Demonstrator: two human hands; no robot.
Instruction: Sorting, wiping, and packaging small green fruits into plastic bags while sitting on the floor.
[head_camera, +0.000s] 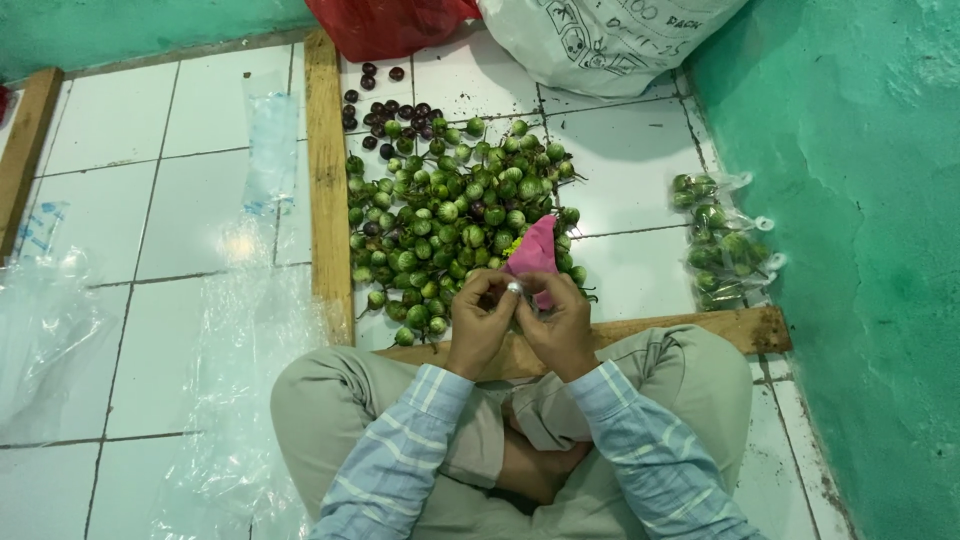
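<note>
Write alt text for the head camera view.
Seated cross-legged on white tiles, a person's left hand and right hand meet over a pink bag, beside a pile of small green eggplants and filled clear bags.

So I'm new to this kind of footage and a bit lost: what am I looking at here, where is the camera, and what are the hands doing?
The one picture comes from a camera worn on a person's head, looking down at their own lap and hands. They sit cross-legged on a white tiled floor beside a green wall. In front lies a pile of small round green eggplants, with a few dark ones behind it, framed by wooden planks. The left hand and right hand meet over something small; I cannot tell what. A pink bag shows just beyond them. Filled clear bags lie at the right, empty plastic sheets at the left.
</note>
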